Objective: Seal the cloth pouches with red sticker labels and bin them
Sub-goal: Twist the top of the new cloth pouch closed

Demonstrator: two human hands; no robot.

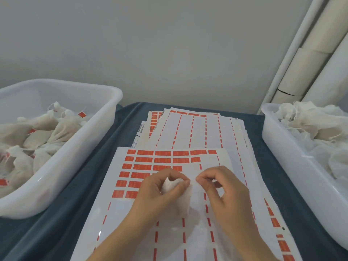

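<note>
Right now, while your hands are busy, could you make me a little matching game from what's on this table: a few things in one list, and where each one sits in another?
Things:
1. left bin
2. right bin
3. cloth pouch
4. sticker sheet

Places or states:
A. gripped by the left hand, its neck pinched by the right hand
B. flat on the blue cloth, red labels partly used up
C. holds pouches carrying red labels
D. holds pouches with no labels showing

Pairs: 1-C, 2-D, 3-A, 4-B
</note>
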